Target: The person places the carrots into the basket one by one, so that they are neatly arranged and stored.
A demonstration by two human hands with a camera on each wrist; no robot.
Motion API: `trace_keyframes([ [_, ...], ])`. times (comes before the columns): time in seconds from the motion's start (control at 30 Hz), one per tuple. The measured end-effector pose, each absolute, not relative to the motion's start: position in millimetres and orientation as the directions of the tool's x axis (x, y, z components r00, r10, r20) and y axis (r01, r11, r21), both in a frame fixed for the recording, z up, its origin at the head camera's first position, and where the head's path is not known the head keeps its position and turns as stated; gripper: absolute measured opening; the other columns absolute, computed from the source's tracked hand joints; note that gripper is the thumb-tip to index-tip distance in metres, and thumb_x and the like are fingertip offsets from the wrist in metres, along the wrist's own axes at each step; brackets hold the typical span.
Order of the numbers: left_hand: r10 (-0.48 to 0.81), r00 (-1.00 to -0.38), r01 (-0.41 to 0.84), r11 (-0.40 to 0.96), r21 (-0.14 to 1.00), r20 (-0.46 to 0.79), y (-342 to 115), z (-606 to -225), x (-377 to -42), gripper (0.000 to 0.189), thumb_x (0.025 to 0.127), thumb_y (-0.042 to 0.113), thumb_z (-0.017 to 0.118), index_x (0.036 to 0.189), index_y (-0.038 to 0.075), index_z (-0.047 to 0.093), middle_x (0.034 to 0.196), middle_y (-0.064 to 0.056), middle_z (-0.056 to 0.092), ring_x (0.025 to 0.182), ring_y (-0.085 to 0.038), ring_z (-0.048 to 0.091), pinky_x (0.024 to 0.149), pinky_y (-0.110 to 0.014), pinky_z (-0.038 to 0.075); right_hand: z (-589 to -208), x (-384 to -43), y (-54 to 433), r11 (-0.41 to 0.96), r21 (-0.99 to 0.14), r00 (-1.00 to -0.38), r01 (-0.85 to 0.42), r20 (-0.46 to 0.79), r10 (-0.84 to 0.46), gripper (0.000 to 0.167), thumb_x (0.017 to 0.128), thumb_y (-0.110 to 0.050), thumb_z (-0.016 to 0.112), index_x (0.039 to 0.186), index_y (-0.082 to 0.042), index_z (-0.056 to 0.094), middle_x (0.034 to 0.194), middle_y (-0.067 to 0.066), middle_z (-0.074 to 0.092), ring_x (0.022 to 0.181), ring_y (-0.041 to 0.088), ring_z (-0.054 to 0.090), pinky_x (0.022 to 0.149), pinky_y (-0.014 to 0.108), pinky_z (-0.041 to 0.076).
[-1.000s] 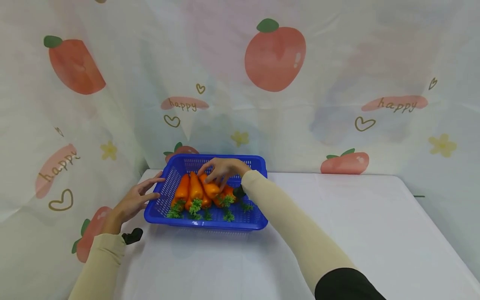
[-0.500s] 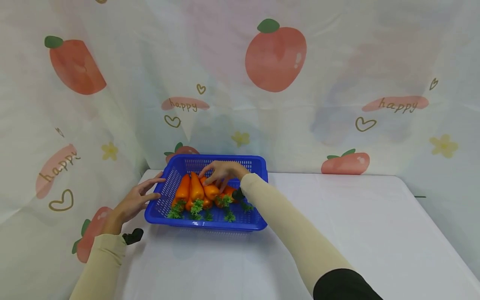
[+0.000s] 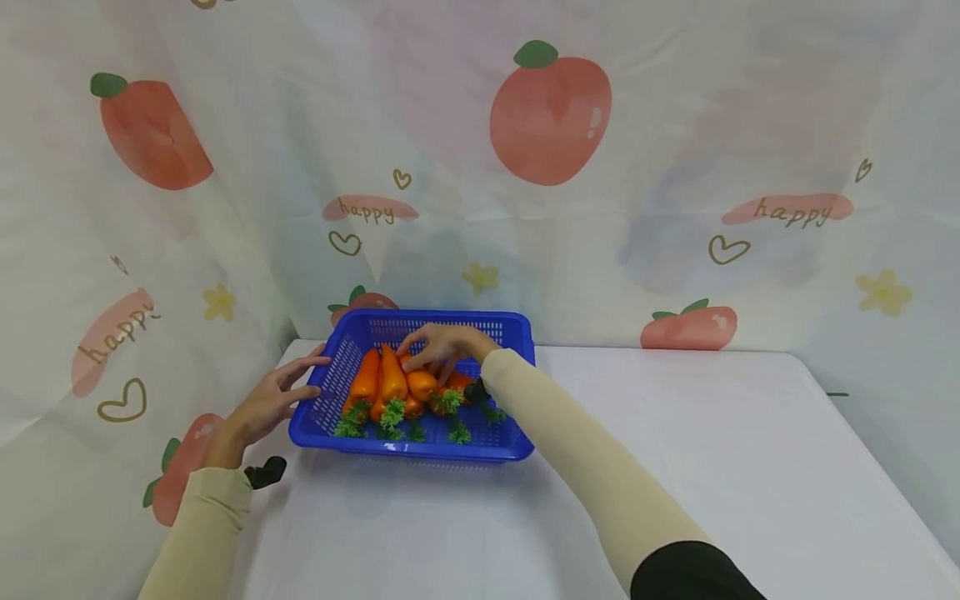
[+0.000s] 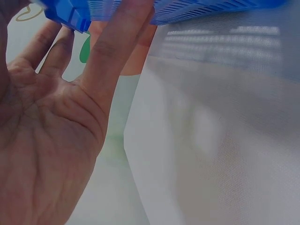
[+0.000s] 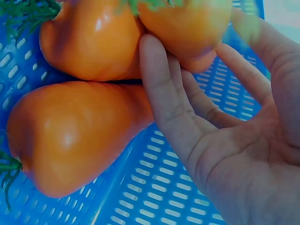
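Note:
Several orange carrots [image 3: 365,379] with green leafy tops lie in a blue perforated plastic basket [image 3: 420,450]. My right hand [image 3: 444,343] reaches in from the right, its fingers and thumb around one carrot [image 3: 422,384]. In the right wrist view, the fingers curl beneath that carrot [image 5: 187,21], and the thumb lies at its other side. Another carrot [image 5: 70,136] lies just below the hand there. At the basket's left end my left hand [image 3: 262,407] touches the rim with fairly straight, spread fingers. The left wrist view shows its palm [image 4: 47,136] under the basket's edge.
The basket stands on a white-covered table [image 3: 675,450], near its back left corner. Behind and to the left hangs a pale curtain [image 3: 450,125] printed with fruit and the word "happy". The table surface stretches away to the right.
My right hand has sunk slightly, and its fingers cover more of the carrot's narrow end. My left hand and the basket have stayed put.

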State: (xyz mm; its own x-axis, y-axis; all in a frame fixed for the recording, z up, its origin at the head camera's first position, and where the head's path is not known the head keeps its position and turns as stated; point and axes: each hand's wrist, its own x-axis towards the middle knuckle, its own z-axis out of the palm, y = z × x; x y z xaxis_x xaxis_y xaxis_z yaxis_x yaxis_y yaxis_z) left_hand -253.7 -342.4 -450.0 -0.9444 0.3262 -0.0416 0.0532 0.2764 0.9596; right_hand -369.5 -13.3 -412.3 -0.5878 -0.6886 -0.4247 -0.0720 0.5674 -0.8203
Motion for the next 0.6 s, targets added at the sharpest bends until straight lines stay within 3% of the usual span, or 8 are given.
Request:
trace_keyframes([
  [0.13, 0.333, -0.942, 0.060, 0.280, 0.958, -0.038, -342, -450, -253, 0.057, 0.103, 0.018, 0.062, 0.156, 0.009, 0.041, 0.174, -0.003, 0.007, 0.153, -0.050, 0.013, 0.100, -0.068, 0.047, -411, -367, -11, 0.572, -0.816, -0.589, -0.089, -0.420, -0.691, 0.048, 0.101, -0.024, 0.067, 0.147, -0.017, 0.056, 0.153, 0.014, 0.044, 0.104, 0.033, 0.069, 0.082, 0.050, 0.062],
  [0.33, 0.338, -0.940, 0.044, 0.269, 0.962, -0.051, -343, -453, -253, 0.057, 0.103, 0.016, 0.062, 0.156, 0.009, 0.041, 0.174, -0.002, 0.005, 0.153, -0.049, 0.014, 0.097, -0.059, 0.053, -408, -364, -8, 0.584, -0.803, -0.590, -0.121, -0.415, -0.693, 0.048, 0.102, -0.027, 0.066, 0.148, -0.018, 0.056, 0.157, 0.013, 0.039, 0.104, 0.034, 0.069, 0.081, 0.050, 0.062],
  [0.6, 0.335, -0.941, 0.057, 0.284, 0.957, -0.043, -341, -449, -251, 0.057, 0.103, 0.017, 0.062, 0.156, 0.010, 0.042, 0.174, -0.003, 0.006, 0.153, -0.050, 0.013, 0.099, -0.067, 0.049, -396, -361, -1, 0.590, -0.784, -0.590, -0.194, -0.387, -0.708, 0.056, 0.102, -0.031, 0.066, 0.153, -0.018, 0.049, 0.160, 0.014, 0.037, 0.103, 0.031, 0.070, 0.079, 0.047, 0.063],
])
